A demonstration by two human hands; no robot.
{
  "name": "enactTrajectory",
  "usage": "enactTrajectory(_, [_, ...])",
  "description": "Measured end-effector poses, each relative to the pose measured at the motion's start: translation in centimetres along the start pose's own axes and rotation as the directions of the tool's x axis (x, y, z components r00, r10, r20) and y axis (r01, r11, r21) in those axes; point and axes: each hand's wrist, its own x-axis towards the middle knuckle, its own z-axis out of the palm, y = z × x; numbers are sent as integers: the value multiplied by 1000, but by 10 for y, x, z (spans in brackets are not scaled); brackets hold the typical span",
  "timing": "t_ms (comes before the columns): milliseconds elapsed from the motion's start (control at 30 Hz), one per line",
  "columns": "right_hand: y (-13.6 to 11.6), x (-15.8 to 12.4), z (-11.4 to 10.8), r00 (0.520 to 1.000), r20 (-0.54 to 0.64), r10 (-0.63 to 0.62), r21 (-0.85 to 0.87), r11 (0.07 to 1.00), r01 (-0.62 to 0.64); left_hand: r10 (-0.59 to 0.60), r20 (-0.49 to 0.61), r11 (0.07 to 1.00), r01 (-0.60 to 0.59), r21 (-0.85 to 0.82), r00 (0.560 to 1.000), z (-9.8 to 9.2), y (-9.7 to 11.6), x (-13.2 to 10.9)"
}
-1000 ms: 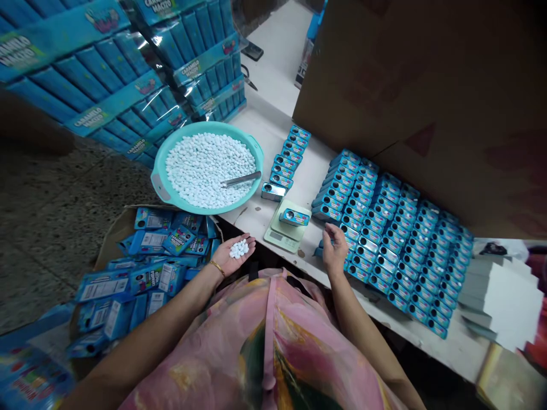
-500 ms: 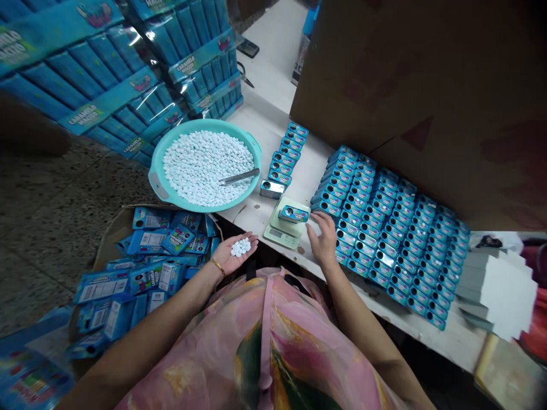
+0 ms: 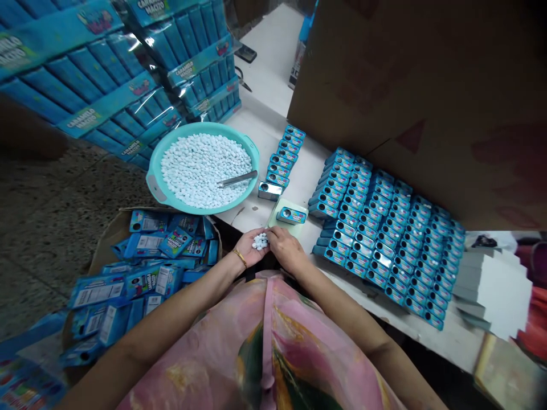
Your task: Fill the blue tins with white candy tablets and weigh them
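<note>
My left hand (image 3: 249, 247) is cupped palm up at the table's near edge, with a small heap of white candies (image 3: 259, 241) in it. My right hand (image 3: 285, 246) has come across and its fingertips pinch at those candies. Just beyond both hands a small blue tin (image 3: 291, 216) lies on a pale green scale (image 3: 282, 206). A teal basin (image 3: 159, 183) full of white candies, with a metal scoop (image 3: 237, 180) lying in it, stands at the table's left end.
Rows of blue tins (image 3: 384, 233) cover the table on the right, and a short row (image 3: 285, 154) runs beside the basin. A box of blue cartons (image 3: 145, 267) sits on the floor at left. Wrapped blue cases (image 3: 106, 85) are stacked behind; brown cardboard (image 3: 427, 85) stands upright along the table.
My right hand left the rows of tins and swung left to meet my left hand. My left hand rose slightly toward the scale, still with the candies.
</note>
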Motion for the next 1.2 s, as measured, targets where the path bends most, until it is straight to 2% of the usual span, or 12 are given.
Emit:
enactTrajectory(133, [20, 2, 0, 991, -133, 7, 210, 978, 21, 22, 32, 1000, -21, -15, 999, 13, 0, 7])
enactTrajectory(333, [48, 17, -10, 935, -287, 206, 490, 871, -41, 142, 23, 990, -142, -1, 990, 33, 9, 17])
enactTrajectory(433, [57, 27, -13, 906, -330, 266, 498, 864, -73, 175, 33, 985, -175, -3, 984, 34, 14, 17])
enactTrajectory(567, [66, 32, -14, 894, -347, 285, 480, 872, -91, 178, 36, 984, -177, -23, 983, 27, 14, 18])
enactTrajectory(733, [69, 3, -17, 822, -436, 367, 490, 862, -125, 182, -53, 981, -185, -64, 982, 10, 17, 23])
enactTrajectory(767, [68, -6, -13, 829, -426, 363, 482, 866, -131, 187, -77, 979, -193, -67, 979, 3, 19, 23])
enactTrajectory(833, [66, -26, 2, 892, -332, 306, 457, 880, -132, 200, -123, 975, -210, -74, 972, -12, 24, 21])
enactTrajectory(900, [65, -43, 27, 971, -148, 188, 425, 899, -109, 207, -164, 971, -222, -83, 965, -28, 26, 16])
enactTrajectory(933, [64, -50, 41, 992, -43, 120, 409, 908, -93, 204, -182, 971, -223, -87, 962, -37, 27, 12])
enactTrajectory(1033, [65, -61, 83, 986, 169, -9, 384, 921, -58, 195, -227, 969, -222, -104, 954, -60, 24, 2])
enactTrajectory(1100, [65, -65, 102, 984, 180, 0, 374, 925, -68, 199, -252, 967, -231, -104, 947, -73, 21, -5])
enactTrajectory(1200, [62, -69, 112, 990, 120, 77, 343, 933, -114, 201, -277, 969, -232, -85, 940, -87, 18, -15])
